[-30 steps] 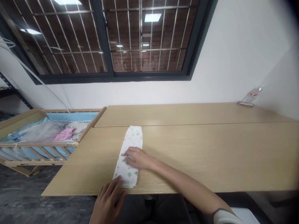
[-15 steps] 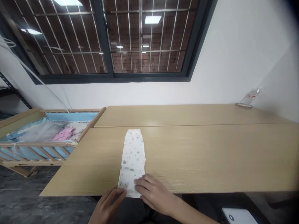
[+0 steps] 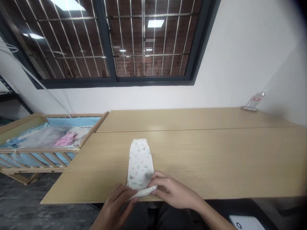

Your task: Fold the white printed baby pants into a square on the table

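A white baby garment with a small green and grey print lies folded into a long strip near the table's front edge. Its near end is lifted and bent up into a thick white fold. My left hand pinches the left corner of that fold, fingers closed and slightly blurred. At the opposite corner, my right hand grips the fold between thumb and fingers. The far part of the garment rests flat on the wooden table. Whether it is trousers or a top, I cannot tell.
To the left stands a wooden crib with blue lining, holding pink, white and blue cloths. A clear plastic bottle or packet sits at the back right corner. A white device lies low at right. The barred window is behind the table.
Both hands have raised the garment's near end off the table and bent it upward, so the strip looks shorter. The right hand has moved slightly right and now pinches the corner.
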The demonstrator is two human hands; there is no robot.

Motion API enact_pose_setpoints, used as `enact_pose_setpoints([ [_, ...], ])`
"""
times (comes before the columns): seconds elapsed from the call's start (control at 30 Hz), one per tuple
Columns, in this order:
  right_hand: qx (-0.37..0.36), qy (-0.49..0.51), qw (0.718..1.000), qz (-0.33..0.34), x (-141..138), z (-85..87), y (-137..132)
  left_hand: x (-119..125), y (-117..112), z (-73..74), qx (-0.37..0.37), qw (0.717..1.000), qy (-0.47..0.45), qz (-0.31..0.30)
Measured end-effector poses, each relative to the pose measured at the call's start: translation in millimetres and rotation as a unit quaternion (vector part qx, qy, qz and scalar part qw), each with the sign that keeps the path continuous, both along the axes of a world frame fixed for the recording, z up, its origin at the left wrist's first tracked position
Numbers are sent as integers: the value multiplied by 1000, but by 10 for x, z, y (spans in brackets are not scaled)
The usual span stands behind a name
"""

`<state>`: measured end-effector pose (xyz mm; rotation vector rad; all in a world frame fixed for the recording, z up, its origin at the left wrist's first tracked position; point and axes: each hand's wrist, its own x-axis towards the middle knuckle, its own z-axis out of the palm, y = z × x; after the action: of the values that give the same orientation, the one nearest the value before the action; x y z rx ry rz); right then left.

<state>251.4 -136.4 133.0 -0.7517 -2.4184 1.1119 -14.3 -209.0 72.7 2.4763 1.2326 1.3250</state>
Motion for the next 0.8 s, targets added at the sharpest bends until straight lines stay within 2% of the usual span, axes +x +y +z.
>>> enact_pose_setpoints([
  [0.13,0,30,997,-72,-65,21,401,-19,502,179,-18,995,-82,61],
  [0.2,-1,57,991,-123,-126,-24,671,-43,834,236,-64,986,-115,105],
  [0.3,-11,111,980,-164,-241,-131,1115,-76,1345,277,-139,973,-131,132],
  [0.43,-37,174,966,-186,-398,-355,1676,-67,1892,260,-177,970,-97,134],
  [0.6,-24,132,959,-249,-562,-715,2175,5,2270,146,-206,962,-36,175],
  [0.7,-10,91,958,-270,-638,-868,2320,43,2379,75,-223,954,5,201],
  [0.8,-6,74,959,-272,-682,-950,2363,70,2428,47,-233,945,46,223],
])
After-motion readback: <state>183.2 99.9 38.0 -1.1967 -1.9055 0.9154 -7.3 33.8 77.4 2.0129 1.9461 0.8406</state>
